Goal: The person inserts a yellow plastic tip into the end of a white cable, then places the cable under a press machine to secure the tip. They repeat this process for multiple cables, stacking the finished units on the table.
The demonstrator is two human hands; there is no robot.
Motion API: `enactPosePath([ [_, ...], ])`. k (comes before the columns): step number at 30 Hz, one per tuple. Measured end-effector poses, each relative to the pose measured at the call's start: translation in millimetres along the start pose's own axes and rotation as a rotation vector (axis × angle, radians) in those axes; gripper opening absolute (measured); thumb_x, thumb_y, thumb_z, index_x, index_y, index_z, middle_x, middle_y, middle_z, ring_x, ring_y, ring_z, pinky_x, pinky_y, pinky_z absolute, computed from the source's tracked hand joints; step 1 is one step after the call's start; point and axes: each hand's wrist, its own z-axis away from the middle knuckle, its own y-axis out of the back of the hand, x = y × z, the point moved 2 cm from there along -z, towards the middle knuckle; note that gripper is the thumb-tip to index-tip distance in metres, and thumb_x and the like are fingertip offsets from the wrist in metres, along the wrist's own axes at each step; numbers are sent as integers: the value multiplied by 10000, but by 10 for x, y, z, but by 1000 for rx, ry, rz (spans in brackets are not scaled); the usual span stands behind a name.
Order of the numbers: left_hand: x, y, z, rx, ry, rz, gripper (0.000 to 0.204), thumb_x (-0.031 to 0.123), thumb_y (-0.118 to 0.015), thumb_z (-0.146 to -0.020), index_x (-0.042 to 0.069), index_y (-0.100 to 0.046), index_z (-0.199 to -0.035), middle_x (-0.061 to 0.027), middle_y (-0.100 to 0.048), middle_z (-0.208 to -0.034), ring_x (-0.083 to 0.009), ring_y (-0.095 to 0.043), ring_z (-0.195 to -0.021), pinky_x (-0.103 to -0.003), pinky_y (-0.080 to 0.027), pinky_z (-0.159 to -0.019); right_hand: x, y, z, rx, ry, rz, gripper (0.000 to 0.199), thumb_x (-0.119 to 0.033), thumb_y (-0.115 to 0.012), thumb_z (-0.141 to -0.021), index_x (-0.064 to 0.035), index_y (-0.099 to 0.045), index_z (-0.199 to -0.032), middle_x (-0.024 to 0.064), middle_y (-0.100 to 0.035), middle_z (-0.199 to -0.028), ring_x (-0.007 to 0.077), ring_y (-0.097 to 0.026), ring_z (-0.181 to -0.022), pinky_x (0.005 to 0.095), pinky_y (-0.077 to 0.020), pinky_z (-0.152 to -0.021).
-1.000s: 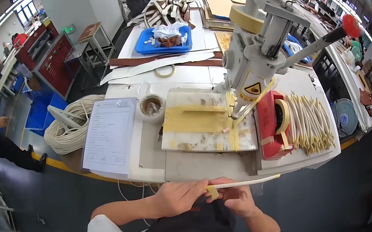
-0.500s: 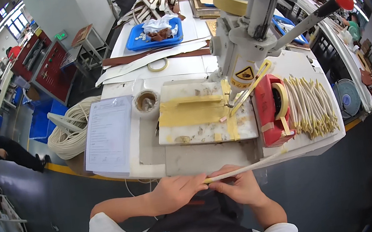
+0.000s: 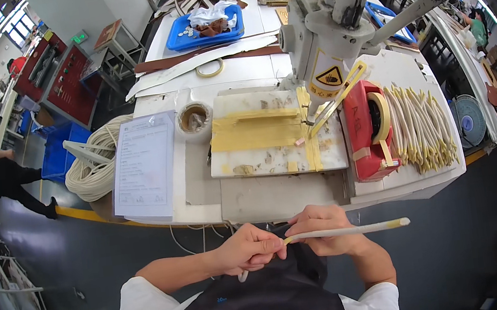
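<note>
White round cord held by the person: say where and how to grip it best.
Pinch, I'd judge, the bare stretch of the white round cord short of its yellow band, coming from the person's right: that straight length juts nearly level beyond the right hand.

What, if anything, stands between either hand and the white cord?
Nothing visible: the left hand grips the white cord near some yellow tape, and the right hand touches it farther along. The red tape dispenser sits beyond both.
</note>
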Motion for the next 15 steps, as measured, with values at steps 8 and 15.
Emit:
enactPosePath([
  [8,-166,-77,-66,-176,37,357,381,280,-543,-1099,-59,-685,-999,27,-452,-534,-33,-321,-397,-233,-238,-379,183,-8,-51,83,-27,-313,266,-125,-889,-757,-13,-788,-976,92,-733,-877,245,-724,-863,368,-601,-772],
  [15,113,-374,88,535,-1165,-1337,181,216,-738,-973,35,-730,-971,-4,-570,-579,-121,-532,-428,-278,-393,-394,313,-235,387,196,-257,-586,271,-3,-831,-824,53,-769,-1082,183,-712,-996,212,-715,-785,300,-593,-684],
])
